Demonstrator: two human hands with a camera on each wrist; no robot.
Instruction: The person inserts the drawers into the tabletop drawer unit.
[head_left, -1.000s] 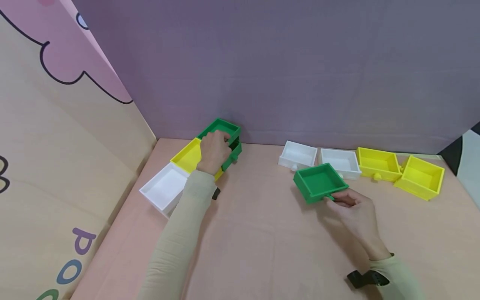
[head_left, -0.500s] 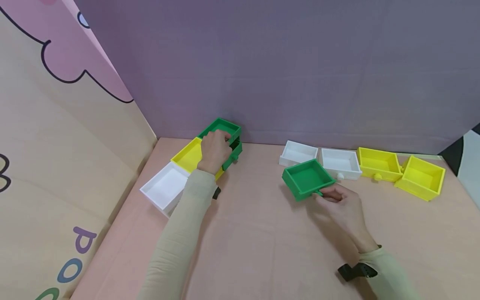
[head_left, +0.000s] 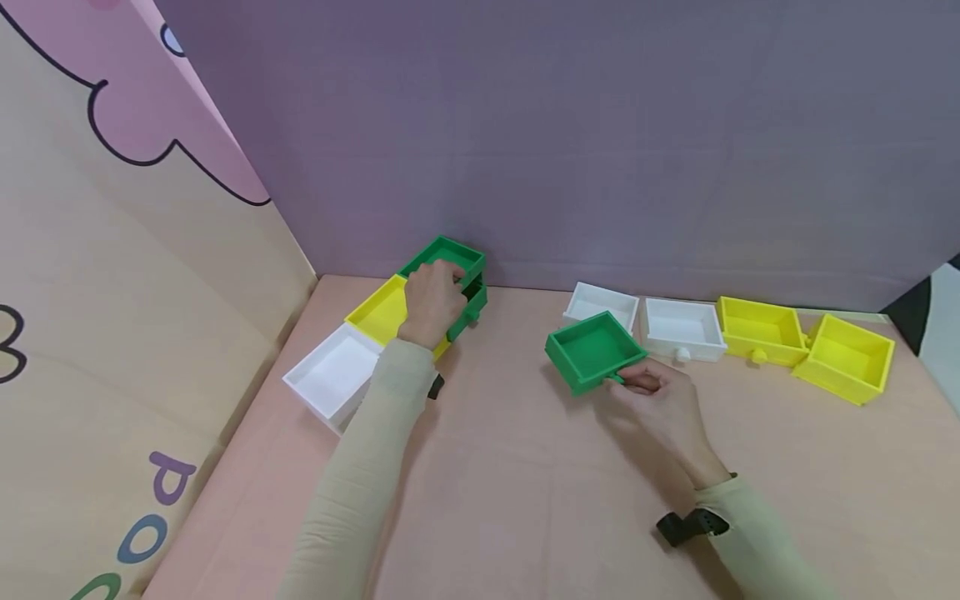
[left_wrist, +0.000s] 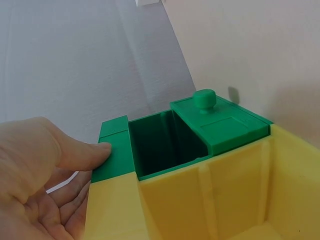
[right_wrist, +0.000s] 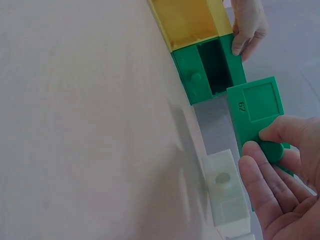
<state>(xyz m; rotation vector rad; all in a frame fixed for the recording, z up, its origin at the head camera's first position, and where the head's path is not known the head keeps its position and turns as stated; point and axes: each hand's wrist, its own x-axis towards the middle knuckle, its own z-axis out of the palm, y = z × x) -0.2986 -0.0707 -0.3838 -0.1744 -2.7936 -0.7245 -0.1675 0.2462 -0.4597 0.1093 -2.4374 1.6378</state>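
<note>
on the face of the green drawer [right_wrist: 250,117] small raised digits look like 62, turned sideways, next to a shallow rectangular outline and a rounded knob [right_wrist: 272,151]. a mark on the fitted green drawer [left_wrist: 227,127] is too small to read. on the pale patterned panel [head_left: 135,333] at the left, big coloured letters [head_left: 172,477] run down the edge: a purple one like a p or d on its side, a blue o, and part of a green curve.

the right hand [head_left: 667,408] has a narrow grip, pinching the green drawer by its knob. the drawer is a smooth, plastic-looking box, held tilted above the counter [head_left: 510,500] near the row of loose drawers, and covers part of one white drawer [head_left: 600,302] in the head view. its bare inside floor shows.

the left hand [head_left: 432,304] has its grip on the green block [head_left: 474,267], thumb flat on its outer face and fingers behind. that block has a tray top, a dark open slot [left_wrist: 165,142] and the fitted drawer beside the slot. a yellow block [head_left: 382,308] and a white block [head_left: 333,371], also tray-topped, continue the line.

to the right stand another white drawer [head_left: 684,325] and two knobbed yellow drawers [head_left: 759,327], open at the top. the counter wears a pinkish, lightly creased cloth.
</note>
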